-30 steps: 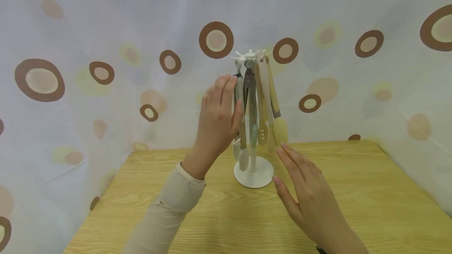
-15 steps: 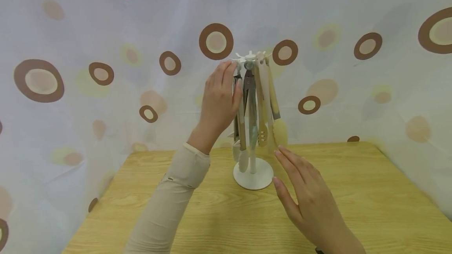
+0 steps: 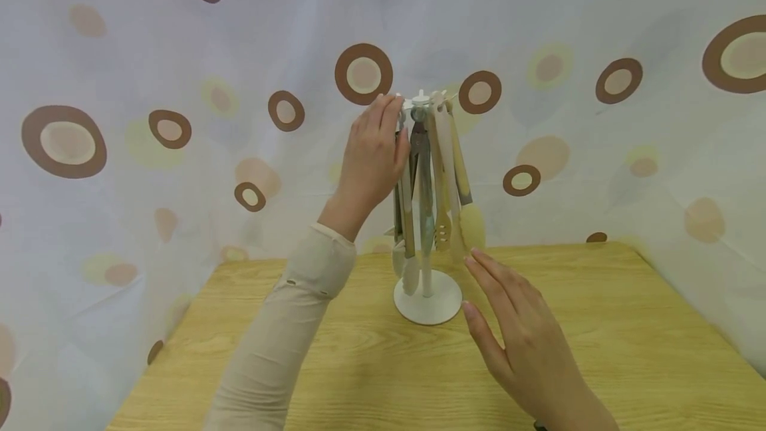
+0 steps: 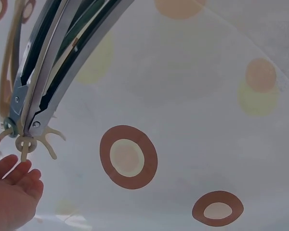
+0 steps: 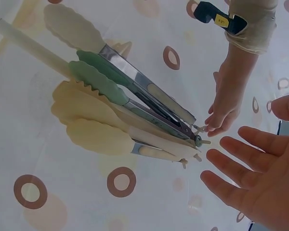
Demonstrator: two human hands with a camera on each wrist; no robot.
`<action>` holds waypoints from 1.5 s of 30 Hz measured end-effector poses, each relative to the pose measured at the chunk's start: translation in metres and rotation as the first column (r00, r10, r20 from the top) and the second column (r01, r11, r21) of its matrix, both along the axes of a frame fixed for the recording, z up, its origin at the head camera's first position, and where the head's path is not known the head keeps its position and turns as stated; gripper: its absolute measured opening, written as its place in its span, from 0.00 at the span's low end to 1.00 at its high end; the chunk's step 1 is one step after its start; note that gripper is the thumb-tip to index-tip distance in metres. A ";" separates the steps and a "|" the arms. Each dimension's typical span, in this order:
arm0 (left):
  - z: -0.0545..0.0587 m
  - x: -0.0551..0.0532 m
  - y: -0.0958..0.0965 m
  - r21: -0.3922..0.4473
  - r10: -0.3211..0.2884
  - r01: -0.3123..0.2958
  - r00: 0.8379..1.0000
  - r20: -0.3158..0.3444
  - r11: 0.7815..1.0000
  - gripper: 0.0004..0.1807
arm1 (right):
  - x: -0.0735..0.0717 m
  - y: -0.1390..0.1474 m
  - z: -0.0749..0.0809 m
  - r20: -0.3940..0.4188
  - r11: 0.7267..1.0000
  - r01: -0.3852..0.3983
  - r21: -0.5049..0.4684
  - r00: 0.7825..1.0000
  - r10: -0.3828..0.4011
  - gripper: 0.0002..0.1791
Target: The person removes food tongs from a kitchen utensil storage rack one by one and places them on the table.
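Observation:
In the head view a white utensil rack (image 3: 428, 298) stands on the table, several utensils hanging from its hooks. White-tipped tongs (image 3: 409, 271) hang on its left side, beside green-tipped tongs (image 5: 98, 79). Cream-tipped tongs (image 3: 473, 225) and a beige slotted utensil (image 3: 442, 228) hang to the right. My left hand (image 3: 374, 151) is at the rack's top left, its fingertips at the hook bearing the white-tipped tongs; thumb and fingers are apart. Low on the right, my right hand (image 3: 520, 338) holds nothing, fingers extended, its fingertips close to the cream tongs' tip.
The wooden table (image 3: 574, 324) extends around the rack's round base. Behind it hangs a pale curtain (image 3: 299, 171) patterned with brown and yellow circles. Bare hook arms (image 4: 52, 144) stick out from the rack's top in the left wrist view.
My left hand has moved up along the hanging tongs to the hooks at the rack's top. The right hand has stayed nearly still.

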State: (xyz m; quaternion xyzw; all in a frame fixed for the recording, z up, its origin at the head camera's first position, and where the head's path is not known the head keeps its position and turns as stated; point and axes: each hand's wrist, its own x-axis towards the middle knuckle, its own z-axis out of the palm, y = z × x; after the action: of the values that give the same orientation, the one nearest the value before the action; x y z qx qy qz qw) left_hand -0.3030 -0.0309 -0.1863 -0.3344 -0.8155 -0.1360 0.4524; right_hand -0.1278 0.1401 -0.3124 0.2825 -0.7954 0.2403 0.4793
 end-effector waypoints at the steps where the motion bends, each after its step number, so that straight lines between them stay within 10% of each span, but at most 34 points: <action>1: 0.001 -0.001 0.000 -0.008 0.003 -0.003 1.000 0.006 1.000 0.22 | 0.000 0.000 0.000 -0.001 1.000 -0.001 0.000 1.000 0.001 0.29; 23: 0.017 -0.031 0.002 -0.031 -0.136 0.145 0.969 0.206 0.989 0.21 | -0.001 0.001 -0.001 -0.001 1.000 0.007 0.003 1.000 -0.007 0.29; 45: 0.020 -0.030 0.003 -0.033 -0.153 0.168 0.952 0.265 0.985 0.22 | -0.003 0.001 -0.001 0.019 1.000 0.012 0.007 1.000 -0.012 0.29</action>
State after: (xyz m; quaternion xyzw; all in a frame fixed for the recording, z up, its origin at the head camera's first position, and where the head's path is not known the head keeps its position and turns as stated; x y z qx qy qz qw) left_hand -0.3333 -0.0280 -0.1665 -0.3912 -0.8415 -0.1925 0.3190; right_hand -0.1306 0.1412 -0.3135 0.2770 -0.8025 0.2374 0.4721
